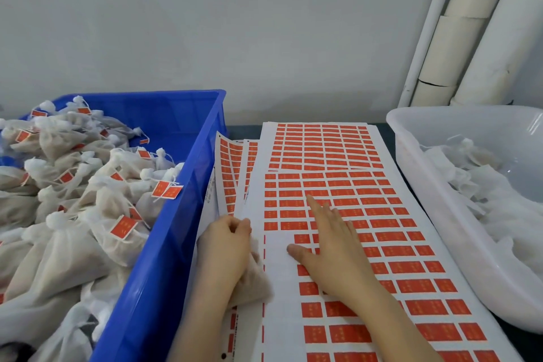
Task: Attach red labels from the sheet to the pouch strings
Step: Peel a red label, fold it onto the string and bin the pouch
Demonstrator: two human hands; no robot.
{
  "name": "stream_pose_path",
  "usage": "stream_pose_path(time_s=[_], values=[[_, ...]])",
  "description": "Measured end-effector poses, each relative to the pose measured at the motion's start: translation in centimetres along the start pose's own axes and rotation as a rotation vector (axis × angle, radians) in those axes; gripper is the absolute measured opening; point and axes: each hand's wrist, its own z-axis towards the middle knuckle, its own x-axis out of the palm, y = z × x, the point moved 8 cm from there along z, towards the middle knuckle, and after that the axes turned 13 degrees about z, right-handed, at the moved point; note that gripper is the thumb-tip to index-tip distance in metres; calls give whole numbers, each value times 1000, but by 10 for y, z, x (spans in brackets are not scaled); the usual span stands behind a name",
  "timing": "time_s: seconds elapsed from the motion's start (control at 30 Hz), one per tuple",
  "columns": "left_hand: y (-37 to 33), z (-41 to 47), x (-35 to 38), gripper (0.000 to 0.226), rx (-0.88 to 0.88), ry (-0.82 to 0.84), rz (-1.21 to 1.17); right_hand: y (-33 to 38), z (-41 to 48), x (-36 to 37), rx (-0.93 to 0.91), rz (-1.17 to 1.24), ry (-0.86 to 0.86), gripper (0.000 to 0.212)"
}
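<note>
While the left hand [226, 247] is gripping a cloth pouch [255, 285] at the sheet's left edge, fingers curled round its top, the right hand [332, 247] is lying flat on the top label sheet [282, 317]. Its fingers are straight & spread, w/ the index reaching over the red labels [408, 286]. Can't tell where the pouch's string is lying.

Progress, judging by what's lying about: approx. midway or a bit past. The blue crate [188, 185] on the left is heaping up w/ tagged pouches [73, 244]. The white tub [417, 161] on the right is holding a smaller lot of untagged pouches [484, 185]. One bare patch is showing on the top sheet, most labels are waiting, & spare sheets [232, 173] are fanning out beside it.

Everything's sitting on a dark tabletop [241, 128] against a pale wall [264, 23], w/ white pipes [470, 38] running up the right corner.
</note>
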Motion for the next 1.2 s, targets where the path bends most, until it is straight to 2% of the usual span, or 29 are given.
stream_pose_path(time_s=[0.13, 0.33, 0.67, 0.8, 0.9, 1.0, 1.2], values=[[-7, -4, -2, 14, 55, -23, 4, 2, -1, 0, 0, 45, -6, 86], [-6, -5, -5, 14, -66, -4, -225, 2, -1, -1, 27, 70, -27, 85], [-7, -6, 1, 15, -97, 38, -225, 1, -3, 3, 62, 216, -41, 90], [-6, -4, 11, 14, -63, 123, -265, 2, -3, 2, 67, 243, -40, 88], [-10, -7, 16, 14, -2, 168, -289, 4, -3, -4, 65, 302, -61, 78], [-11, -7, 8, 13, -9, 142, -397, 17, -7, -20, -4, 302, -158, 63], [-16, -12, 0, 13, -24, 206, -679, 43, -19, -49, -191, 297, -218, 55]])
